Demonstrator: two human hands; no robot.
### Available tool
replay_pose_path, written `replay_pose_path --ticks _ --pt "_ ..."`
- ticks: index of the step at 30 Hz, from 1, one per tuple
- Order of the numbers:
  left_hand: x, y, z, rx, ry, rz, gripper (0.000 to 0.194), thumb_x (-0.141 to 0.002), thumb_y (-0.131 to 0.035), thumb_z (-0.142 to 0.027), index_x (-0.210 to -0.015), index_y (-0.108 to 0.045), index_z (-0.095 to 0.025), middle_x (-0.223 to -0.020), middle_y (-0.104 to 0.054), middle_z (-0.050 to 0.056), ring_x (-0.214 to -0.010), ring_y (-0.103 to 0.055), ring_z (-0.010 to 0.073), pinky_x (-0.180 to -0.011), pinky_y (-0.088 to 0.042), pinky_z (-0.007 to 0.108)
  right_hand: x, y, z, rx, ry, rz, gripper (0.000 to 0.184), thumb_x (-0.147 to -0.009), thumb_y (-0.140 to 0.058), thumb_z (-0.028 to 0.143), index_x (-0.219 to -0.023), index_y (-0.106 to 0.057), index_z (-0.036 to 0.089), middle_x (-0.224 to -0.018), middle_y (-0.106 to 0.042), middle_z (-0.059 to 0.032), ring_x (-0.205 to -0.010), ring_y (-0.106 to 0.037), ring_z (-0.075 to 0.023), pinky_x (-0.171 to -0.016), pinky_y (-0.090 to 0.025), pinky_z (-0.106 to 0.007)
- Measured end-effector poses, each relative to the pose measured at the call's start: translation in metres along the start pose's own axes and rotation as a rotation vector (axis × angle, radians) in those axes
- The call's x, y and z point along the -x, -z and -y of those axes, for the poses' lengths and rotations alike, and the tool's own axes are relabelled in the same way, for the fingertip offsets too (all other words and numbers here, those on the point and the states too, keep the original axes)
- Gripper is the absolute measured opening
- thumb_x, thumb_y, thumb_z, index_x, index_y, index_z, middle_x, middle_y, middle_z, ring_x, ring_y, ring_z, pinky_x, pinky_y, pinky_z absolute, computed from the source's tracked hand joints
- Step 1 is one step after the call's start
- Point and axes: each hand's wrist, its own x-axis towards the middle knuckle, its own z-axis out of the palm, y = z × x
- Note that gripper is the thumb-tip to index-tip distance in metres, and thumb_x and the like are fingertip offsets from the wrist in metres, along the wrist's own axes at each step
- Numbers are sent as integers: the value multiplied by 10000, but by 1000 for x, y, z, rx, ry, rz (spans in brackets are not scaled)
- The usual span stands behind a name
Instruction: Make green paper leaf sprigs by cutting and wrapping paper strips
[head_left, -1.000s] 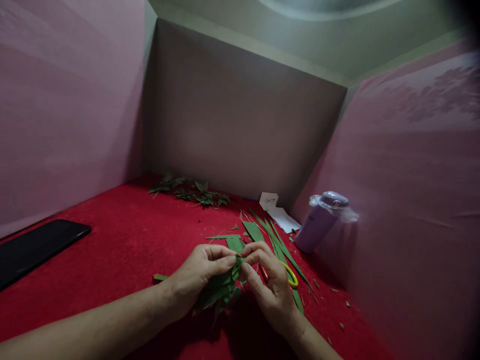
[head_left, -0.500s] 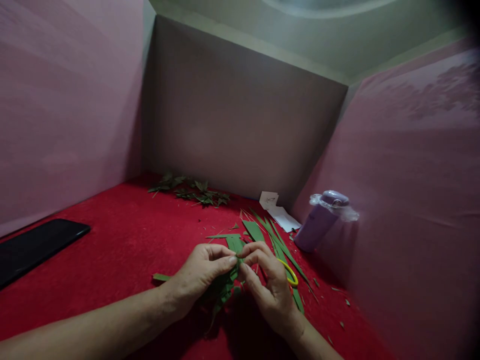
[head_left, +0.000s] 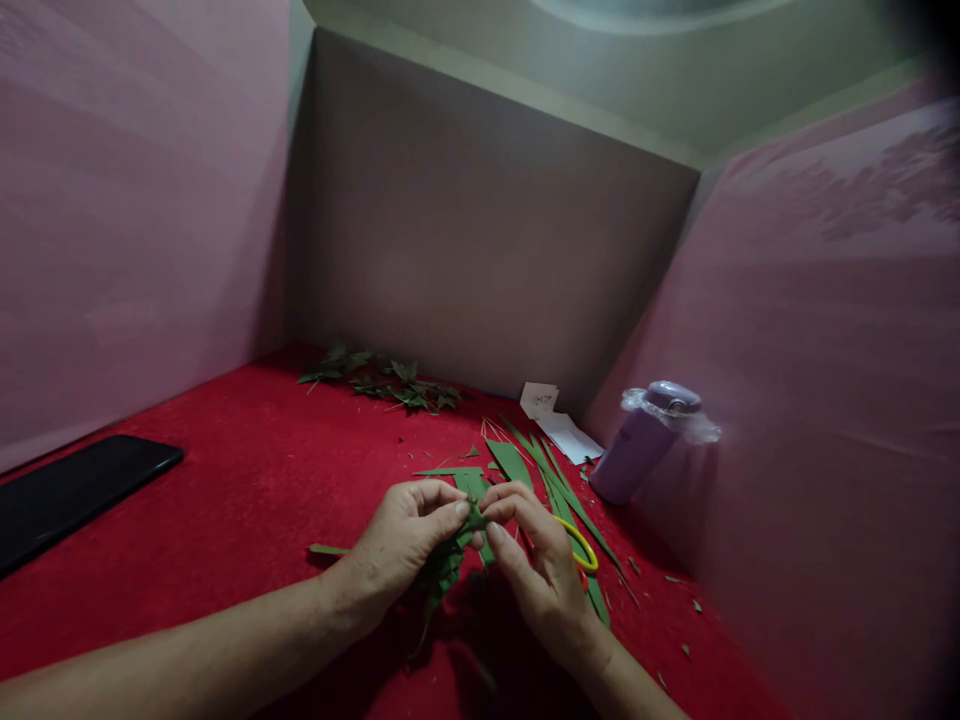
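Observation:
My left hand point(head_left: 397, 545) and my right hand point(head_left: 536, 570) meet low in the middle of the view, over a red cloth point(head_left: 247, 500). Both pinch the top of a folded bunch of green leaf strips point(head_left: 450, 565) between thumb and fingers. The bunch hangs down between the two hands. Under my right hand lie scissors with a yellow handle loop point(head_left: 581, 545), partly hidden. Long green leaf strips point(head_left: 540, 465) lie on the cloth just beyond the hands.
A purple bottle point(head_left: 641, 445) with clear wrap near its top stands at the right, against the pink wall. White paper scraps point(head_left: 559, 425) lie near it. A pile of green leaf cuttings point(head_left: 390, 385) sits at the back wall. A black phone point(head_left: 71, 490) lies at the left.
The leaf bunch has been drawn in tighter between the fingertips and hangs narrower. Both hands shifted slightly up and to the right.

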Motion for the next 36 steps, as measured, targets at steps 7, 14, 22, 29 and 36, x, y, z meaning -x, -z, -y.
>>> replay_pose_path --ticks 7,14,22,29,36 --pt "0 2 1 -7 57 -37 243 -685 -682 -361 -691 -577 -142 -582 -638 -8 -415 -428 44 -425 -302 173 1 -1 -1 9 -19 -132 77 -863 -472 205 -800 -516 198 -874 -531 -47 -865 -533 -192 -758 -429 -327" --pt "-1 2 -3 19 89 -74 259 -686 -670 -378 -687 -559 -144 -476 -568 -52 -358 -407 39 -377 -291 156 4 0 -4 56 -62 -190 112 -875 -467 218 -768 -494 199 -897 -523 -44 -855 -532 -183 -743 -424 -307" --pt "1 4 -4 43 65 -54 229 -705 -672 -339 -711 -568 -135 -474 -561 -60 -359 -417 34 -375 -304 144 1 0 -2 120 -89 -187 79 -844 -508 216 -769 -488 201 -773 -487 -13 -721 -486 -163 -665 -404 -284" --pt "-2 6 -2 -3 8 -37 209 -735 -647 -335 -720 -582 -137 -481 -545 -61 -385 -411 36 -382 -289 149 3 -2 -2 89 -44 -150 93 -827 -533 185 -739 -505 196 -734 -508 -4 -700 -493 -155 -657 -399 -279" --pt "-2 4 -2 -43 -35 -49 225 -720 -650 -340 -689 -586 -127 -529 -556 -39 -438 -414 39 -431 -309 158 5 -3 3 104 -102 -116 66 -829 -562 249 -804 -540 192 -724 -562 0 -681 -530 -150 -655 -420 -271"
